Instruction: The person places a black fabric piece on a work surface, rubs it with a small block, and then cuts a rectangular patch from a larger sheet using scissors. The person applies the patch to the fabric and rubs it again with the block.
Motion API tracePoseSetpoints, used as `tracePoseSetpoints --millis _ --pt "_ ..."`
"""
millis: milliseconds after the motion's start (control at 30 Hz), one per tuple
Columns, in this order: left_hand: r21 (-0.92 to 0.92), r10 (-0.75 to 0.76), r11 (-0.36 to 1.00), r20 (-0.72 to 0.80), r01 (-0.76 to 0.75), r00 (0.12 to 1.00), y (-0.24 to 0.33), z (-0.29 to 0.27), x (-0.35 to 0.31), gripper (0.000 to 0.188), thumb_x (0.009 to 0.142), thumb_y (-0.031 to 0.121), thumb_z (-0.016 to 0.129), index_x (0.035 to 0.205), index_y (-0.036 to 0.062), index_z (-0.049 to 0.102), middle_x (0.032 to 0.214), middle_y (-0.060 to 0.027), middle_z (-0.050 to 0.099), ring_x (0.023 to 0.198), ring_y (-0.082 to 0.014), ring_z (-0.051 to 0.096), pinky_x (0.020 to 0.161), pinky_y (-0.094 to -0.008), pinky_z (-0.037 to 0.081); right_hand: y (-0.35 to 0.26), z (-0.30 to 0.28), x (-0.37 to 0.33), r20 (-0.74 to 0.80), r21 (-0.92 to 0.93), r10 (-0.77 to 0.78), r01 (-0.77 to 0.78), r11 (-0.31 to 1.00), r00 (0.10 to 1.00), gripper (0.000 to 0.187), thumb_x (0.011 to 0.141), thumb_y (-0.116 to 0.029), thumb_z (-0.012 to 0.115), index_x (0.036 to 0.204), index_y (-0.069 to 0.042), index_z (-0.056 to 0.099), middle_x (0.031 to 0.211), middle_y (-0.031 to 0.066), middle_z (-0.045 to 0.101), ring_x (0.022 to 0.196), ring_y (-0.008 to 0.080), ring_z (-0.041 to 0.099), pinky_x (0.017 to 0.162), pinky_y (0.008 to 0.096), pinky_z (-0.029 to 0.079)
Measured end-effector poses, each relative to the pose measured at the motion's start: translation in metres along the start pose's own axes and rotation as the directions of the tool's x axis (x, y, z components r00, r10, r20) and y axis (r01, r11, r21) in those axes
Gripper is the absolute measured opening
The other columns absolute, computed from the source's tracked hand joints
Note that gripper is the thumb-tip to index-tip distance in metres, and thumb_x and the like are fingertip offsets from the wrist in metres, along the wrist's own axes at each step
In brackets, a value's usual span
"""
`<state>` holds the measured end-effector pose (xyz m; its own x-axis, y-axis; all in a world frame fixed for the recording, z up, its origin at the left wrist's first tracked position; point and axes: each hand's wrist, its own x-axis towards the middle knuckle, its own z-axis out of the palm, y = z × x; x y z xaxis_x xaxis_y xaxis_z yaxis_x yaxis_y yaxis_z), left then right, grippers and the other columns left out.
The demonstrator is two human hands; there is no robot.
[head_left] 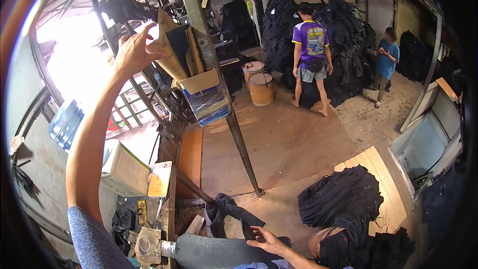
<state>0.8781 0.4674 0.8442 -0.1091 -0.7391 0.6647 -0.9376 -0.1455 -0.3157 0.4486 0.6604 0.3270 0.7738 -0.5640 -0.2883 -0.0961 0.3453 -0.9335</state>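
Observation:
My left arm is raised high at the left, and my left hand (135,52) is open with thumb and fingers curved apart. Its fingertips are close to a rolled brown paper sheet (171,52); I see nothing held in it. Low in front of me, my right hand (267,241) closes its fingers on a small piece of black cloth (247,230). That hand is above a long, dark padded ironing board (216,251). A black garment (231,214) hangs over the board's far side.
A metal post (240,149) rises ahead, carrying a cardboard box (206,102). Black clothes (341,194) are heaped at the right. A person in a purple shirt (311,40) walks near tall dark piles; another in blue (387,57) stands beyond. A beige appliance (124,172) stands left.

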Motion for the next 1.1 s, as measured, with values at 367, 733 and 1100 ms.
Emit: tracePoseSetpoints --millis 367,733,1100 --pt "-0.232 -0.101 0.966 0.058 0.112 0.993 -0.029 0.017 0.026 0.078 0.075 0.023 0.096 0.145 0.0048 0.065 0.099 -0.0147 0.079 0.088 -0.0266 0.075 0.084 -0.0415 0.059 -0.004 -0.030 0.008 -0.042 -0.084 -0.014 0.010 0.996 0.999 0.093 0.090 -0.048 0.087 0.157 -0.001 0.044 0.134 0.0164 0.066 0.111 0.0215 0.070 0.093 0.0362 0.058" --pt "-0.329 0.036 0.942 0.288 0.064 0.957 -0.025 -0.001 0.038 0.069 0.090 0.018 0.081 0.154 0.0089 0.058 0.118 -0.0194 0.077 0.107 -0.0236 0.073 0.096 -0.0388 0.056 0.000 -0.016 0.018 0.012 -0.193 -0.144 0.144 0.971 0.989 0.088 0.090 -0.049 0.087 0.156 -0.006 0.047 0.132 0.0155 0.066 0.105 0.0217 0.072 0.088 0.0350 0.060" --pt "-0.366 0.076 0.929 0.312 0.046 0.947 -0.030 -0.019 0.047 0.067 0.092 0.020 0.076 0.156 0.0160 0.056 0.100 -0.0111 0.073 0.084 -0.0187 0.066 0.075 -0.0376 0.054 -0.169 -0.050 0.025 -0.125 0.043 -0.777 0.786 0.617 0.617 0.098 0.086 -0.022 0.092 0.163 -0.004 0.033 0.139 0.0130 0.061 0.121 0.0207 0.062 0.108 0.0385 0.050"
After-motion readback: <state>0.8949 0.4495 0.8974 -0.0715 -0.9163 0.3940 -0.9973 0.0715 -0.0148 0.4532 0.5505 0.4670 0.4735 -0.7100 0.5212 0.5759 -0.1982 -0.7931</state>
